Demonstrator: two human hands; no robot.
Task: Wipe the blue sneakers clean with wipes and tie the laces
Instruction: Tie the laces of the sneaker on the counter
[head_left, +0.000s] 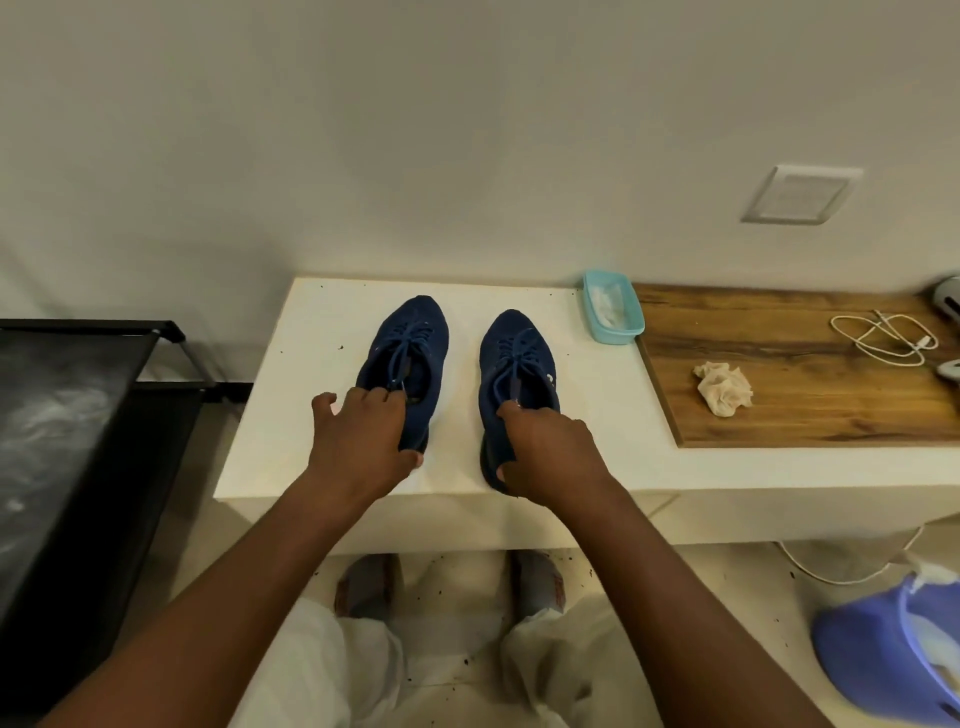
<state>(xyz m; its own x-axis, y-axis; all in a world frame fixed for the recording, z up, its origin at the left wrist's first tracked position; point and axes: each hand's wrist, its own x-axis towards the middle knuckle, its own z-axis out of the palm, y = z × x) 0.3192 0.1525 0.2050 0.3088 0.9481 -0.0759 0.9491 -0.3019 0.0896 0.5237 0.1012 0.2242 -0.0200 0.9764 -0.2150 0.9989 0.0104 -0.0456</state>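
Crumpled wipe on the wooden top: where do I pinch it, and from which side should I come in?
Pinch the crumpled wipe at its raised middle folds, coming straight down. It lies bunched on the wooden top with bare wood all round, so nothing blocks a top approach, and the ridges likely give a pinch purchase.

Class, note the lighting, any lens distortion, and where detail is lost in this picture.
Head view: light is soft and even, no glare on the white table. Head view: the wide lens bows the table's edges. Head view: the left sneaker and right sneaker are so dark that lace detail is lost.
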